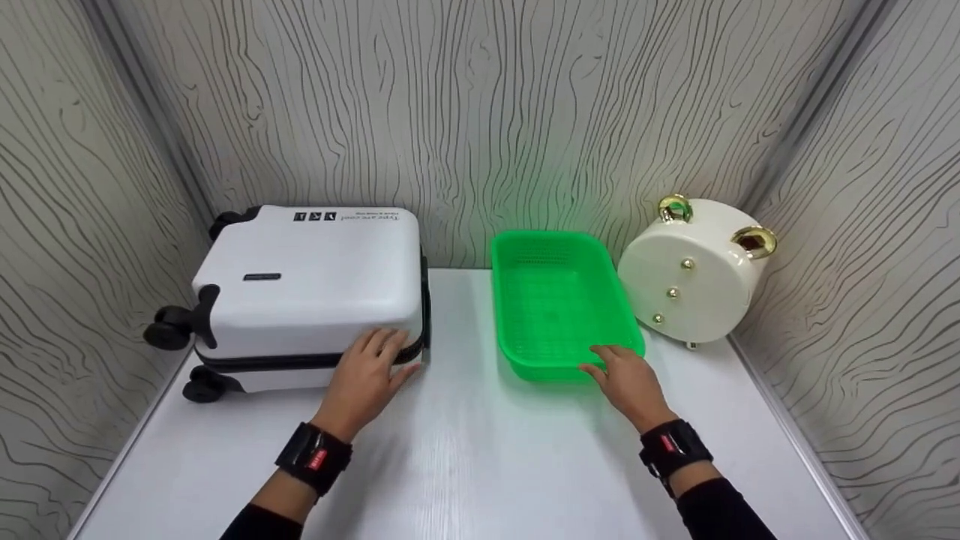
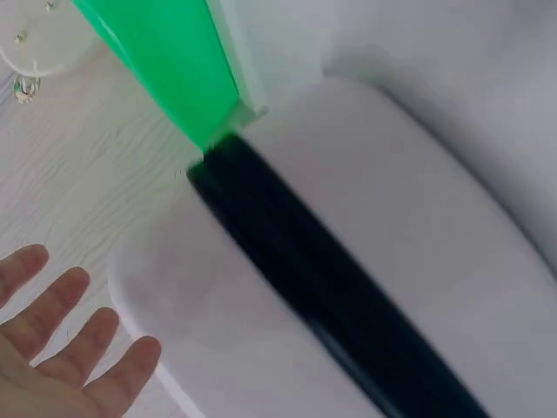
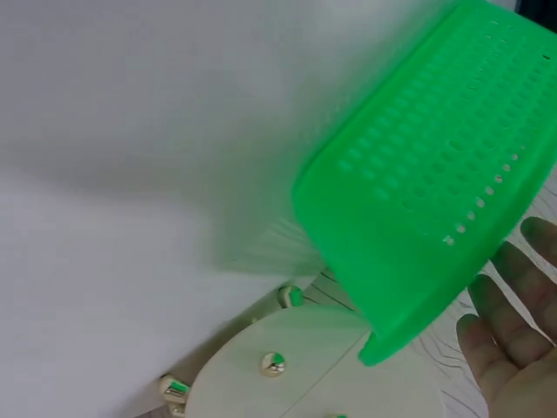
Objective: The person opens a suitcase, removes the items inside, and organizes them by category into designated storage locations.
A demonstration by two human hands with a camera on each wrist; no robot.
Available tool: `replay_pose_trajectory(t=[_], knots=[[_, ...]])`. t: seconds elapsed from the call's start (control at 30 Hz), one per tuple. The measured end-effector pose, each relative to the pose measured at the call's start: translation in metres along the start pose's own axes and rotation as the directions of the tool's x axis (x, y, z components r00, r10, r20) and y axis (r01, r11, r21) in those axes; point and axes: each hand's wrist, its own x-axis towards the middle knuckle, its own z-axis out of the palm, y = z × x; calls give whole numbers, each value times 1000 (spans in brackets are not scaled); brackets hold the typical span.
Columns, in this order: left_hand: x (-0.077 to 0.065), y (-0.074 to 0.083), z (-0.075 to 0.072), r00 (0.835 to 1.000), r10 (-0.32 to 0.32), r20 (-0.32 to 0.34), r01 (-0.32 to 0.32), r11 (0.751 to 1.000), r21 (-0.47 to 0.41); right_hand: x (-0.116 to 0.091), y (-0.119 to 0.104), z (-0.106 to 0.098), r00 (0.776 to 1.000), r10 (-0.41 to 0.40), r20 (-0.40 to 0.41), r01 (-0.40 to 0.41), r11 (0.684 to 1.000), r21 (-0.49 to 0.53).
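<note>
A white suitcase (image 1: pixel 322 277) with black wheels lies flat on the left of the table, its black zipper band (image 2: pixel 305 279) running along the side. My left hand (image 1: pixel 367 382) is at the suitcase's front right corner, fingers spread and over its edge in the head view. To the right stands a green plastic basket (image 1: pixel 555 300) with perforated walls (image 3: pixel 452 131). At the basket's front right corner is my right hand (image 1: pixel 626 382), its fingertips right at the rim and the thumb outside the front wall. Neither hand's fingers are curled round anything.
A rounded cream box (image 1: pixel 686 277) with gold ring-shaped ears and small gold knobs leans behind and right of the basket. Wood-grain panels (image 1: pixel 465 112) enclose the white table (image 1: pixel 450 450) at the back and both sides.
</note>
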Motion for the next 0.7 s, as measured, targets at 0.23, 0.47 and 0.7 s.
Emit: replay_pose_trajectory(t=[0.23, 0.47, 0.7], knots=[[4, -47, -27, 997, -70, 12, 67, 987, 143, 29, -47, -13, 1000, -11, 14, 9, 992, 130], [0, -79, -35, 971, -217, 99, 194, 960, 204, 60, -102, -7, 998, -69, 15, 63, 968, 243], [-3, -88, -38, 971, -220, 94, 200, 963, 180, 80, -147, 9, 992, -79, 97, 44, 945, 325]])
